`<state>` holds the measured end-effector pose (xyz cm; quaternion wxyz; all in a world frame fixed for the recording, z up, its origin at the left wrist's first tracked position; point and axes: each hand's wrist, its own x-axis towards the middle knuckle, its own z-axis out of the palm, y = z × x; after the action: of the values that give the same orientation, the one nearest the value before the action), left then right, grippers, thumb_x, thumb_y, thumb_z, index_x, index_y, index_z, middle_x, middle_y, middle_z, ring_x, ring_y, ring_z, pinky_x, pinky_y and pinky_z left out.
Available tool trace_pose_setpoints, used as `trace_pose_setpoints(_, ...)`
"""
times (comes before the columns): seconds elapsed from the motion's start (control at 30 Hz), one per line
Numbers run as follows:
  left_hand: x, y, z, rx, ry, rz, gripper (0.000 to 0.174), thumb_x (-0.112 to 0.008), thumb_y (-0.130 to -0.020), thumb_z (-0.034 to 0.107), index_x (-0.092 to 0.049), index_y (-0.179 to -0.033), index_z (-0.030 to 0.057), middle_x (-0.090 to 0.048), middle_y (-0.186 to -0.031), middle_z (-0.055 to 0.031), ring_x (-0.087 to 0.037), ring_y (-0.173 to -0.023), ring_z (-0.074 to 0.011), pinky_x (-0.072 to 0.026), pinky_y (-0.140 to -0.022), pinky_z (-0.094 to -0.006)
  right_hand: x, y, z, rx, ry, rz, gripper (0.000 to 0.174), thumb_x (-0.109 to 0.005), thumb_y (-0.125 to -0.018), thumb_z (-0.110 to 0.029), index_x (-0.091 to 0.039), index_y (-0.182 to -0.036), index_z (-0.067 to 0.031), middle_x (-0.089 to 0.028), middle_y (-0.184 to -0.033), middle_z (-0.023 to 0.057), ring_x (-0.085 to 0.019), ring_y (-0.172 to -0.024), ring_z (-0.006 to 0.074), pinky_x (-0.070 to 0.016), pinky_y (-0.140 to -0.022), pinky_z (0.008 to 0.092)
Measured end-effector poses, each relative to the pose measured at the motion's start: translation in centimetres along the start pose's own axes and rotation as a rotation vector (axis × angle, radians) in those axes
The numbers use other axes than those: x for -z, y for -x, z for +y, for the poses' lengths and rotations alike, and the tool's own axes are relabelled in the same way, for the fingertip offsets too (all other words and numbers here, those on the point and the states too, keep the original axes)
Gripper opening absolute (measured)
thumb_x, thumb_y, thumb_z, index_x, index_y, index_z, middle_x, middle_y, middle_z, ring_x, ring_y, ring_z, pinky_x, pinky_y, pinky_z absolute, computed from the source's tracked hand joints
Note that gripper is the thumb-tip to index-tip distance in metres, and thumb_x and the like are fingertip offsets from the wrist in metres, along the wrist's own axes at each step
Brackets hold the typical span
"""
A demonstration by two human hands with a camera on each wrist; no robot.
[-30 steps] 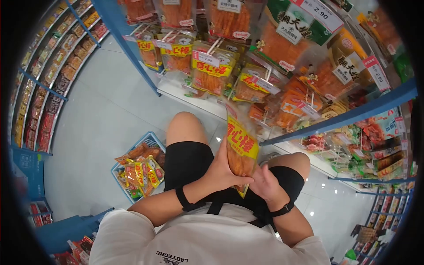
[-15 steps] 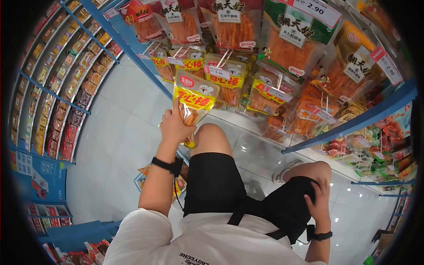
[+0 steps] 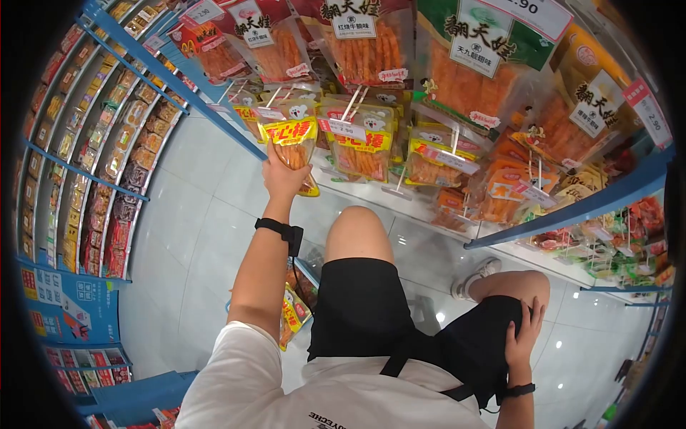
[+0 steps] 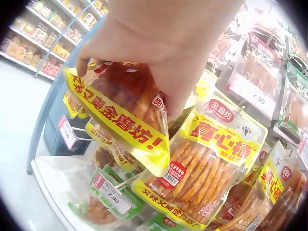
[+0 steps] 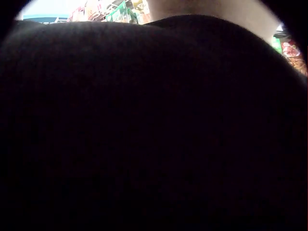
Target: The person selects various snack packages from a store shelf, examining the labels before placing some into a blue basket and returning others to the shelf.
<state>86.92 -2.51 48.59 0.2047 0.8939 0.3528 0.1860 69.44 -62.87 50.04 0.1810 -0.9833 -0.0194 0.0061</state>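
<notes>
My left hand [image 3: 284, 177] grips the lower part of a clear-and-yellow snack bag [image 3: 294, 146] of reddish-brown strips, its arm stretched out to the rack. In the left wrist view the fingers curl over the held bag [image 4: 122, 108], right beside a hanging bag [image 4: 192, 168] of the same kind. The held bag's upper end overlaps the hook and price tag [image 3: 270, 112] of the left column in the head view. My right hand [image 3: 526, 334] rests on the right thigh near the knee, fingers spread, holding nothing. Dark shorts [image 5: 154, 120] fill most of the right wrist view.
More snack bags [image 3: 359, 146] hang on hooks to the right, with larger bags [image 3: 364, 43] above. A blue post [image 3: 182, 79] stands left of the rack. On the floor, the left arm partly hides a blue basket [image 3: 309, 270] with snack bags [image 3: 293, 311] in it.
The bag was between both hands; the left hand has since carried it left and forward to the hanging bags. My right hand has let go of it and moved to the right thigh.
</notes>
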Motion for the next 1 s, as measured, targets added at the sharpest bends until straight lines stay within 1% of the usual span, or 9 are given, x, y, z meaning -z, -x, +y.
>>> trace_pose_setpoints(0.1, -1.6, -1.1, -1.0, 0.035, 0.031, 0.016, 0.118, -0.087, -0.054, 0.036, -0.018, -0.149, 0.0187, -0.051, -0.114, -0.0206, -0.053, -0.106, -0.0386, -0.0465, -0.089, -0.0475, 0.0, -0.2, 0.0, -0.007, 0.003, 0.001, 0.055, -0.053, -0.079, -0.013, -0.05, -0.133, -0.0072, -0.03, -0.149, 0.019, -0.018, -0.14, 0.0447, -0.0184, -0.112, 0.053)
trace_pose_setpoints(0.3, -2.2, -2.0, -0.6, 0.034, 0.023, -0.006, 0.119, -0.087, -0.053, 0.037, -0.019, -0.149, 0.021, -0.051, -0.113, -0.0202, -0.054, -0.107, -0.0384, -0.0465, -0.089, -0.048, 0.1, -0.4, -0.1, 0.0, 0.008, -0.002, 0.054, -0.053, -0.079, -0.013, -0.05, -0.132, -0.0058, -0.031, -0.148, 0.0192, -0.019, -0.14, 0.0447, -0.0181, -0.112, 0.0528)
trace_pose_setpoints(0.6, -3.8, -3.7, -0.4, 0.03, -0.023, -0.034, 0.119, -0.087, -0.054, 0.039, -0.017, -0.149, 0.0201, -0.05, -0.119, -0.022, -0.052, -0.11, -0.039, -0.0452, -0.091, -0.0478, 0.1, -1.5, -0.8, 0.027, 0.026, -0.021, 0.054, -0.052, -0.079, -0.015, -0.049, -0.132, -0.0063, -0.032, -0.147, 0.0194, -0.02, -0.138, 0.0456, -0.0182, -0.112, 0.053)
trace_pose_setpoints(0.73, -5.0, -5.3, 0.4, 0.023, 0.026, -0.048, 0.12, -0.087, -0.054, 0.041, -0.017, -0.149, 0.0196, -0.049, -0.119, -0.023, -0.052, -0.111, -0.0395, -0.045, -0.092, -0.0473, -0.2, -2.0, -1.4, 0.048, 0.041, -0.033, 0.053, -0.052, -0.08, -0.017, -0.05, -0.132, -0.0065, -0.033, -0.147, 0.0197, -0.021, -0.138, 0.0461, -0.0186, -0.112, 0.0534)
trace_pose_setpoints(0.8, -5.6, -6.4, 1.2, 0.022, -0.031, -0.069, 0.118, -0.088, -0.054, 0.042, -0.02, -0.147, 0.0173, -0.05, -0.118, -0.0234, -0.051, -0.113, -0.0398, -0.0449, -0.092, -0.0468, -0.4, -2.1, -1.5, 0.048, 0.061, -0.03, 0.053, -0.052, -0.08, -0.018, -0.05, -0.131, -0.0066, -0.033, -0.146, 0.0205, -0.022, -0.137, 0.0462, -0.0191, -0.112, 0.0537)
trace_pose_setpoints(0.83, -6.0, -7.0, 1.3, 0.022, -0.022, -0.087, 0.115, -0.088, -0.054, 0.044, -0.022, -0.144, 0.0157, -0.049, -0.119, -0.0221, -0.049, -0.115, -0.0395, -0.0429, -0.094, -0.0481, -0.4, -2.2, -1.6, 0.062, 0.07, -0.031, 0.053, -0.052, -0.08, -0.018, -0.05, -0.131, -0.0066, -0.033, -0.146, 0.0205, -0.022, -0.137, 0.0462, -0.0191, -0.112, 0.0537)
trace_pose_setpoints(0.93, -7.3, -8.6, 1.3, 0.058, -0.073, -0.113, 0.111, -0.087, -0.055, 0.045, -0.024, -0.142, 0.0155, -0.048, -0.122, -0.0206, -0.048, -0.117, -0.0388, -0.0405, -0.096, -0.0502, -0.6, -2.2, -1.7, 0.071, 0.075, -0.035, 0.052, -0.052, -0.08, -0.019, -0.05, -0.131, -0.0066, -0.034, -0.146, 0.0216, -0.023, -0.136, 0.0467, -0.0194, -0.111, 0.054)
trace_pose_setpoints(0.97, -7.3, -8.8, 1.1, 0.072, -0.039, -0.152, 0.115, -0.087, -0.056, 0.046, -0.02, -0.145, 0.0165, -0.045, -0.127, -0.0201, -0.044, -0.122, -0.0383, -0.0349, -0.101, -0.0516, -0.8, -2.2, -1.6, 0.071, 0.078, -0.034, 0.052, -0.052, -0.08, -0.019, -0.05, -0.131, -0.0066, -0.034, -0.145, 0.022, -0.024, -0.136, 0.0468, -0.0195, -0.111, 0.0542)
trace_pose_setpoints(1.0, -7.4, -8.7, 1.0, 0.087, -0.028, -0.145, 0.115, -0.087, -0.056, 0.046, -0.02, -0.145, 0.0165, -0.045, -0.127, -0.0201, -0.044, -0.122, -0.0383, -0.0349, -0.101, -0.0516, -0.9, -2.2, -1.5, 0.069, 0.082, -0.034, 0.053, -0.052, -0.08, -0.019, -0.05, -0.131, -0.0066, -0.034, -0.145, 0.0223, -0.025, -0.136, 0.047, -0.0196, -0.111, 0.0543)
